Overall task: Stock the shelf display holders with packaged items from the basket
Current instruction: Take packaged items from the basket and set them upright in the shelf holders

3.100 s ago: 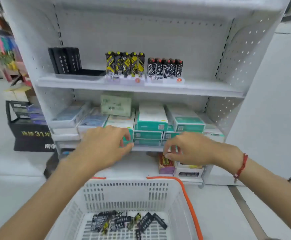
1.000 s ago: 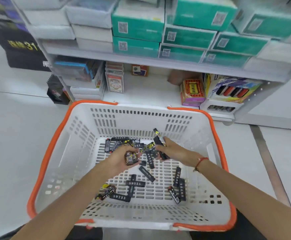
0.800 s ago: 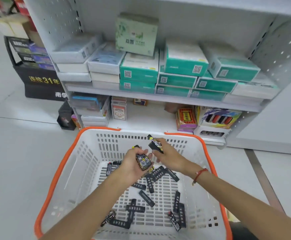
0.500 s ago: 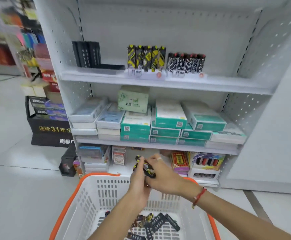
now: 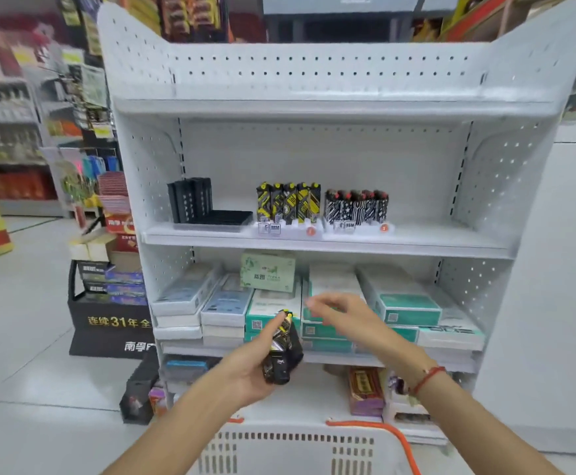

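A white perforated shelf unit (image 5: 331,77) is standing on a pale tiled floor (image 5: 22,354). Its middle board (image 5: 416,240) is carrying a black tray holder (image 5: 211,217) with black packs upright at the tray's left end. Just right of that tray, a row of yellow-and-black packs (image 5: 288,202) is standing in a clear holder (image 5: 288,229), and right of those a row of black-and-white packs (image 5: 356,205) is sitting in a second clear holder (image 5: 358,228). On the board below the tray, stacks of flat boxes (image 5: 409,305) are lying, teal ones to the right, pale ones to the left. A white basket (image 5: 296,450) with an orange rim is sitting in front of the unit.
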{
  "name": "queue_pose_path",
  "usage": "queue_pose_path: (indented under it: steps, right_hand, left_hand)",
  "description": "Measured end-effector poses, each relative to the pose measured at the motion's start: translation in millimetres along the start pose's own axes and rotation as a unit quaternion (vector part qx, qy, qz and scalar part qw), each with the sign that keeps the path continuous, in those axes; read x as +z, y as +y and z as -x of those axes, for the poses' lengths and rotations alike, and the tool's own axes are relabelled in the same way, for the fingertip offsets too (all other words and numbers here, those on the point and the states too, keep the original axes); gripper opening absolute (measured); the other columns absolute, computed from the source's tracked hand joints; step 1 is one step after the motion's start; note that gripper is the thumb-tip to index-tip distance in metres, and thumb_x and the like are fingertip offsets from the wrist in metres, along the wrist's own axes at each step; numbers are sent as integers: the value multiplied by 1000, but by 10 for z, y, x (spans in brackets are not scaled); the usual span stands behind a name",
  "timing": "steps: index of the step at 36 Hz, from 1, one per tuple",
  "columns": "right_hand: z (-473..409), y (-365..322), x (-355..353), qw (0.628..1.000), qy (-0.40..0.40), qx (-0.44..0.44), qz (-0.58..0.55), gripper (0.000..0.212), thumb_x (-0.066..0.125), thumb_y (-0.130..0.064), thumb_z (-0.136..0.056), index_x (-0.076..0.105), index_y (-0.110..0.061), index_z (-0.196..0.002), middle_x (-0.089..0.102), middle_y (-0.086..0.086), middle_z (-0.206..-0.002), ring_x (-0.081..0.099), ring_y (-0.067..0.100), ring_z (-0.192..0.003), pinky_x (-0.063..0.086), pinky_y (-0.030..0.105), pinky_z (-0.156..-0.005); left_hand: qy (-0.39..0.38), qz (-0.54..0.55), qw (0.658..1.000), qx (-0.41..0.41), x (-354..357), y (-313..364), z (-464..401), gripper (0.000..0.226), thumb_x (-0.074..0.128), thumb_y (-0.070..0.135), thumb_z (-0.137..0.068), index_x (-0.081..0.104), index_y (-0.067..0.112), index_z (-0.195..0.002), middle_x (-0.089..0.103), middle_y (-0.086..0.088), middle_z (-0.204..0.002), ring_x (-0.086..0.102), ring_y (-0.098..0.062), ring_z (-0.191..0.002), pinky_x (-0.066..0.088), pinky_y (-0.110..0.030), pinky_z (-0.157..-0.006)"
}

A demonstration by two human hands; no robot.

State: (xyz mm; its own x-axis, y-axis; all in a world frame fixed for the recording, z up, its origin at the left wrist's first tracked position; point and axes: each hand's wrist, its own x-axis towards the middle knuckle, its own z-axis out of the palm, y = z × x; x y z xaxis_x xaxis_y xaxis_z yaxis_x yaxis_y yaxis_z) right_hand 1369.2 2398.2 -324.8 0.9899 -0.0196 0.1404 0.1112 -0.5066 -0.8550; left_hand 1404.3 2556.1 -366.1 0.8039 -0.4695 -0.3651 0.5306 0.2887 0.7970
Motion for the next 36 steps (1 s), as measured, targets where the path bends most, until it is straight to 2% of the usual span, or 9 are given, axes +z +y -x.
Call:
queue_pose_path:
  steps: [4,8,13,21,24,26,31,33,36]
  right_hand:
    - [-49,-62,24,998,-10,56,-28,33,54,-53,-88,69,-28,-104,59,-12,-87,47,4,-70,39,15,-60]
    - [-122,-79,96,993,21,71,-95,19,64,-34,-88,71,-22,-100,51,-17,-47,36,8,-54,35,13,-47]
    - [-198,-85,135,972,29,123,-196,16,68,-25,-87,72,-15,-98,65,-4,-81,51,6,-59,43,15,-50]
    - [-256,-136,14,946,76,111,-297,7,64,-16,-89,67,-11,-92,66,-1,-76,64,6,-62,49,16,-52]
    - [-256,-172,7,931,106,75,-342,9,63,-15,-89,65,-9,-96,68,2,-78,67,11,-71,54,17,-60]
    - [-262,-238,-28,918,143,39,-369,17,63,-13,-89,61,-8,-105,70,5,-84,69,15,-79,56,20,-70]
    - [-411,-516,-253,900,281,-143,-302,17,61,-6,-90,57,-15,-104,67,10,-98,70,20,-83,56,19,-74]
    - [-545,-615,-356,900,318,-223,-197,15,59,-6,-91,57,-18,-100,65,11,-100,68,23,-89,56,23,-78]
    - [-785,-717,-485,907,316,-279,1,14,59,-10,-92,56,-19,-103,64,-2,-99,66,12,-91,53,21,-83]
  left_hand:
    - [-14,-71,997,1,73,85,0,34,66,41,-84,63,8,-89,64,-7,-60,59,-15,-45,50,-24,-53]
    - [-2,-82,996,20,118,134,-56,36,66,44,-82,61,11,-94,62,-4,-63,56,-13,-47,47,-23,-48]
    - [4,-27,1000,11,224,175,-45,32,62,40,-88,58,8,-91,60,-8,-63,54,-14,-40,45,-22,-47]
    - [13,74,997,-15,328,358,-95,28,58,31,-92,57,9,-75,56,-7,-49,52,-15,-39,44,-19,-41]
    - [9,136,990,-41,292,453,-132,25,60,29,-91,58,6,-82,61,-10,-56,55,-18,-47,48,-19,-39]
    - [28,142,989,-15,277,520,-149,24,60,28,-91,56,5,-84,61,-12,-55,53,-19,-54,49,-21,-42]
    - [68,125,985,103,122,729,-258,15,59,27,-91,57,13,-85,60,-4,-73,56,-12,-49,47,-18,-40]
    - [90,106,979,147,38,777,-309,16,60,29,-90,59,14,-94,61,-3,-76,55,-13,-55,45,-25,-47]
    - [112,100,973,174,-41,804,-325,25,61,30,-90,56,12,-106,59,-5,-80,54,-16,-61,41,-27,-55]
